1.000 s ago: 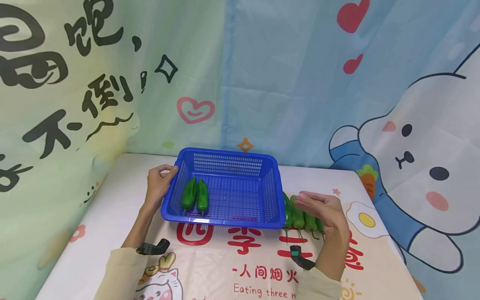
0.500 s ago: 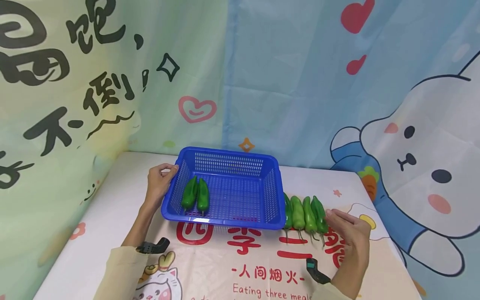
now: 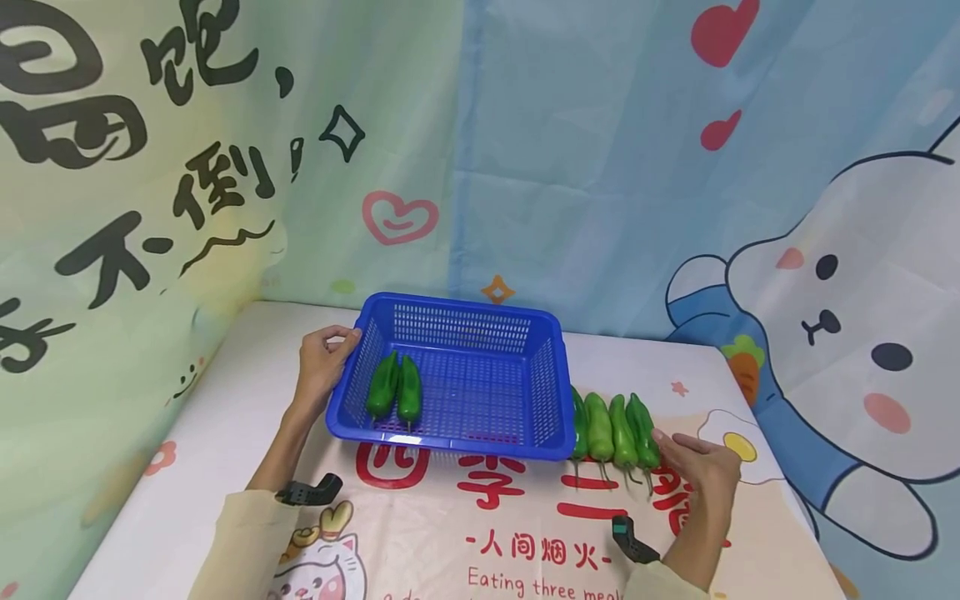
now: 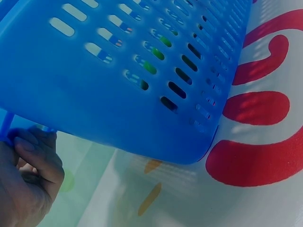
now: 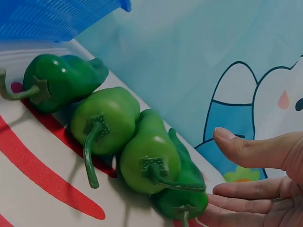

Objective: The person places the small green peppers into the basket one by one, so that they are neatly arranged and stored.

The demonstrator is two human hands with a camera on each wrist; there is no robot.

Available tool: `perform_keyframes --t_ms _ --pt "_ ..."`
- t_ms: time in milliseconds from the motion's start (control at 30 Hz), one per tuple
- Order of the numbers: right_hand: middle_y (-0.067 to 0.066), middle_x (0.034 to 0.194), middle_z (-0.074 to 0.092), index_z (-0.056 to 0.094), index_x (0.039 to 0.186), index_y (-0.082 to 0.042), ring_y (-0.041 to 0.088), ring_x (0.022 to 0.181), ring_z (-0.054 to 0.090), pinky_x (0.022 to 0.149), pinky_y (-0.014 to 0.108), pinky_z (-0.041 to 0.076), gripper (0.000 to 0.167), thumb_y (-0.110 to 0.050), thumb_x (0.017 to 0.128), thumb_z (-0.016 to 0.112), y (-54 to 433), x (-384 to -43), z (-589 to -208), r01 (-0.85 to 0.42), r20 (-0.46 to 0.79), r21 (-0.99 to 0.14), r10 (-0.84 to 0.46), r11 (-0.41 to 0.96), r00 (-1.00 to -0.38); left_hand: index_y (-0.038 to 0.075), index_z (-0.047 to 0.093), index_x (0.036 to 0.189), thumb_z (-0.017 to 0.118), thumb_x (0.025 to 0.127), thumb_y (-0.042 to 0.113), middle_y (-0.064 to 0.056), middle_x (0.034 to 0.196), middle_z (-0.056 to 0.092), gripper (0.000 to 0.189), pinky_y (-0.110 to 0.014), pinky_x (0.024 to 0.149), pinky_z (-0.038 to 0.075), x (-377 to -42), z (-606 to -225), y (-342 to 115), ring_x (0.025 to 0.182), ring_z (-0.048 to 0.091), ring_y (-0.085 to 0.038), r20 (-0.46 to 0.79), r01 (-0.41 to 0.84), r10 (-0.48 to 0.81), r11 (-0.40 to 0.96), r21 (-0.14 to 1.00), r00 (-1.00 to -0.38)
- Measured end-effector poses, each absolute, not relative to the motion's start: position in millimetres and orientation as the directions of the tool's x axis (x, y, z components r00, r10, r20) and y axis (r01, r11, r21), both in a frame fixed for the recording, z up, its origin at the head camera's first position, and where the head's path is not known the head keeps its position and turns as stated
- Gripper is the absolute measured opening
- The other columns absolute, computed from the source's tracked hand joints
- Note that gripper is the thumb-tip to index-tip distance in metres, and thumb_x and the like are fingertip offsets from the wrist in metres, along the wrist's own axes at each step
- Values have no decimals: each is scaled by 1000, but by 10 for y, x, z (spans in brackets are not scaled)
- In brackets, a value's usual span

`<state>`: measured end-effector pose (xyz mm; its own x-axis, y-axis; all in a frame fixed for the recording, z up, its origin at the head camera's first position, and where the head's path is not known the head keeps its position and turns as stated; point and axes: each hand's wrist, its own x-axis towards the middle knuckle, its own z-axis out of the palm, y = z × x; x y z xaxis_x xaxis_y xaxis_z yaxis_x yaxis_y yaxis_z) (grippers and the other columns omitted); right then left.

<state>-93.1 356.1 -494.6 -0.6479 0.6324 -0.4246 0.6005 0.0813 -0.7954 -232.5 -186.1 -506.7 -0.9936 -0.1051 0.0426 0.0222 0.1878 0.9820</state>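
Observation:
A blue plastic basket (image 3: 472, 387) with slotted walls stands mid-table, two green peppers (image 3: 409, 392) side by side at its left end. My left hand (image 3: 321, 362) holds the basket's left rim, its fingers curled at the edge in the left wrist view. Right of the basket several green peppers lie in a row, stems toward me; the leftmost pepper (image 3: 580, 425) is partly hidden by the basket. Beside the rightmost pepper (image 3: 642, 429) is my right hand (image 3: 701, 462). In the right wrist view its fingers (image 5: 251, 205) are extended, tips at that pepper's side, thumb apart; contact is unclear.
A printed cloth (image 3: 525, 525) with red characters covers the table. Behind it hangs a patterned curtain (image 3: 555, 167) with a cartoon rabbit on the right. Black wrist devices (image 3: 633, 540) sit near both sleeves.
My right hand has moved right, from over the pepper row to beside the rightmost pepper, uncovering the row. My left hand and the basket hold their place; the head view has shifted slightly.

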Motion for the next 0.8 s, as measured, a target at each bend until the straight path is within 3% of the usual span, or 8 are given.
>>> perform_keyframes --t_ms 100,267,367,800 --pt "31 144 67 56 153 5 49 151 51 129 56 41 80 -43 95 85 3575 -973 -4997 592 -415 -801 629 91 -657 -11 69 123 68 110 30 -30 96 81 43 -24 53 61 -2321 -5059 -1856 58 73 -6 42 22 -102 191 981 -994" --pt "35 163 47 56 152 7 51 157 40 133 59 33 76 -38 97 84 3562 -1025 -5060 587 -400 -801 621 120 -674 -12 69 120 68 110 29 -29 94 81 43 -24 53 61 -2323 -5059 -1849 57 73 -6 44 23 -107 192 981 -993" --pt "35 165 41 57 152 6 50 157 35 133 60 34 75 -40 98 83 3535 -1056 -5080 598 -395 -788 624 147 -674 -13 69 119 68 110 28 -26 90 81 42 -23 52 60 -2335 -5064 -1846 57 73 -5 46 24 -114 188 982 -992" --pt "37 148 58 66 140 10 48 135 52 116 54 49 64 -36 99 82 3356 -1154 -5131 597 -295 -760 683 257 -669 -12 69 119 68 110 29 -15 82 81 42 -23 51 60 -2358 -5091 -1870 55 71 -4 47 20 -119 216 976 -992"
